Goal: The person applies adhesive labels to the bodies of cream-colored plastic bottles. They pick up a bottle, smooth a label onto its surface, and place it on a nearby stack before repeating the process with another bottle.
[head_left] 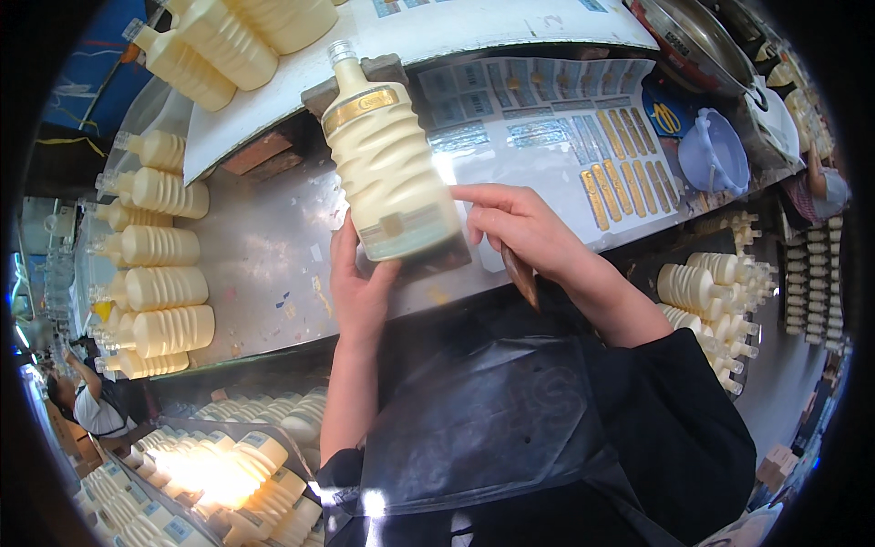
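Note:
A cream-coloured bottle (383,164) with a swirled, ribbed body lies tilted over the metal worktop. Its clear neck points away from me, in the gap between two dark blocks (383,68). A gold label (361,108) wraps its shoulder, and a pale silvery band (401,232) runs round its base. My left hand (358,278) grips the base end from below and the left, thumb against the bottom. The index finger of my right hand (524,223) reaches to the bottle's right side, near the base. Tucked in that hand is a brown, pointed, flat tool (520,276).
Sheets of gold label strips (629,187) and silvery-blue labels (547,132) lie to the right, beside a lavender bucket (714,150). Similar bottles (164,287) are stacked at the left, with more bottles (715,283) low on the right. A white raised board (456,27) spans the back.

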`<state>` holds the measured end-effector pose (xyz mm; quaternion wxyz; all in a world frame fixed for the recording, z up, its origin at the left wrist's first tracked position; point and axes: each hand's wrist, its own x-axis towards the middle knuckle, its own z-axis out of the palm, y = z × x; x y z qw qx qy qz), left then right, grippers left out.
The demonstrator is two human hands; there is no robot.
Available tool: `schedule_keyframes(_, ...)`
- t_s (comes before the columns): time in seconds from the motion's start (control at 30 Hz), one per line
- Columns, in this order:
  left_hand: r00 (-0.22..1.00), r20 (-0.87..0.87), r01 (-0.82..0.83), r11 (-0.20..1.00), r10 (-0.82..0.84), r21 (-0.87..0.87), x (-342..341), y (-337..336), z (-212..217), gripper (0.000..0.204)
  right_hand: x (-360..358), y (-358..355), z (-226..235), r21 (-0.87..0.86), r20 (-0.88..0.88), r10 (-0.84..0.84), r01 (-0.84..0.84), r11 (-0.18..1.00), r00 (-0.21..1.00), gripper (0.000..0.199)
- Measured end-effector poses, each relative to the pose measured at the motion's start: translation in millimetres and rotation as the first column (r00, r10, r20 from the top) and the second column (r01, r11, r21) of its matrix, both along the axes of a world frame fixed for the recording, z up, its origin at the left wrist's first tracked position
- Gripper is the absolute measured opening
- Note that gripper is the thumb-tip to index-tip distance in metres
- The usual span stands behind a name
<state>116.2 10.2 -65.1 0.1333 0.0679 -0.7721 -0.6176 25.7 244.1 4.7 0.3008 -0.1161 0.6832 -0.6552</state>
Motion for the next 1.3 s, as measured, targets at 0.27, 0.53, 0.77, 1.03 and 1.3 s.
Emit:
schedule_keyframes(0.27,0.999,-0.042,0.013,0.975,-0.003,0.220,-2,7,5,0.069,-2,-8,-24,0.003,-0.029,-0.063,0.063,0.998,0.998,0.052)
schedule_keyframes(0.53,0.996,0.047,-0.093,0.913,0.081,0.396,-11,22,13,0.049,-7,-18,-17,0.167,-0.125,0.032,-0.010,0.986,0.992,0.053)
schedule_keyframes(0.77,0.996,0.026,-0.087,0.885,0.085,0.458,-12,22,13,0.048,-5,-20,-20,0.134,-0.141,-0.002,0.021,0.991,0.990,0.054)
schedule_keyframes(1.03,0.996,0.016,-0.081,0.859,0.085,0.506,-12,22,9,0.048,-5,-21,-22,0.133,-0.136,-0.013,0.032,0.991,0.991,0.054)
schedule_keyframes(1.3,0.997,0.020,-0.075,0.773,0.081,0.629,-10,21,13,0.040,-8,-17,-27,0.062,-0.071,-0.052,0.057,0.996,0.996,0.049)
